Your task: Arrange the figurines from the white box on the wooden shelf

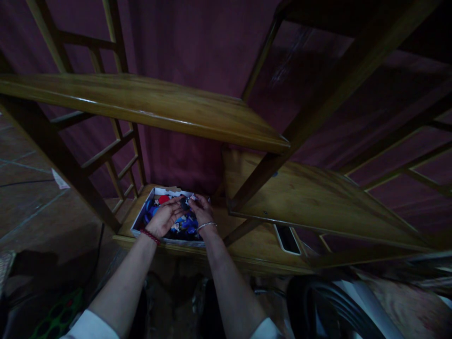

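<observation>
Black trinket (184,204) in right hand (202,210), white marking (187,201) illegibly small.

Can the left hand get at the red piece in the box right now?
Probably yes: the red piece shows in the box just beyond the left hand, with nothing seen over it. The dark item between both hands may need setting down first.

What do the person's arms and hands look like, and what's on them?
The left hand is gloveless, with a dark red bracelet, beaded or braided, hard to tell. The right hand, also gloveless, has a thin silvery bracelet. Pale sleeves leave the forearms bare.
</observation>
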